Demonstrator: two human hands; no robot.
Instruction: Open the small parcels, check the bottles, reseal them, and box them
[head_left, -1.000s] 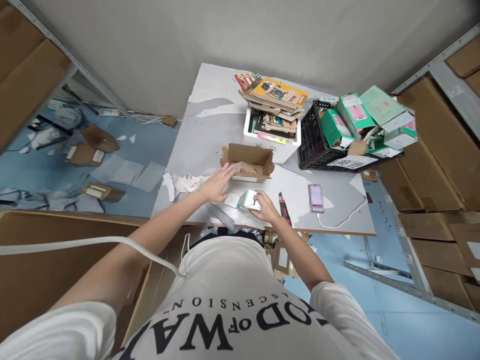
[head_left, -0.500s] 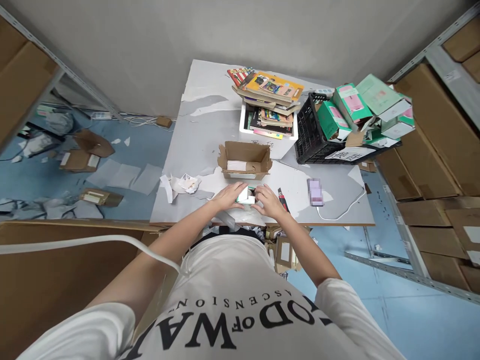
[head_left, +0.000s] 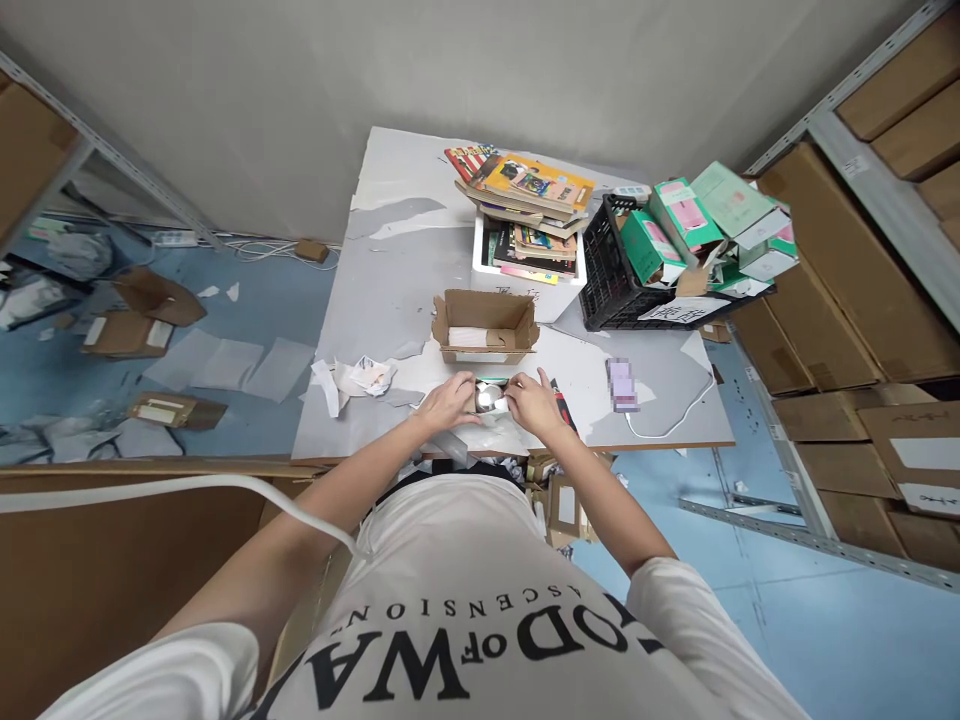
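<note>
Between my two hands, near the table's front edge, sits a small white-and-green box (head_left: 491,381) with its top apart. A shiny silver rounded object (head_left: 489,398) shows inside it; its exact kind is not clear. My left hand (head_left: 450,400) closes on the box's left side. From the right, my right hand (head_left: 531,402) grips the other side with thumb and fingertips, its index finger partly raised. Just beyond them stands an open brown cardboard box (head_left: 486,355) with something white inside. A red-and-black utility knife (head_left: 561,402) lies beside my right hand.
Crumpled paper (head_left: 367,377) lies to the left. Behind the cardboard box stand a white bin (head_left: 536,290) piled with books and a black crate (head_left: 600,275) full of green boxes. A phone (head_left: 622,385) with a white cable rests at right. A white cord (head_left: 225,482) crosses the left foreground.
The small box's white flap that stood up between my hands has gone from view, and the silver rounded object now shows. My right hand's fingers have shifted. The view has turned slightly.
</note>
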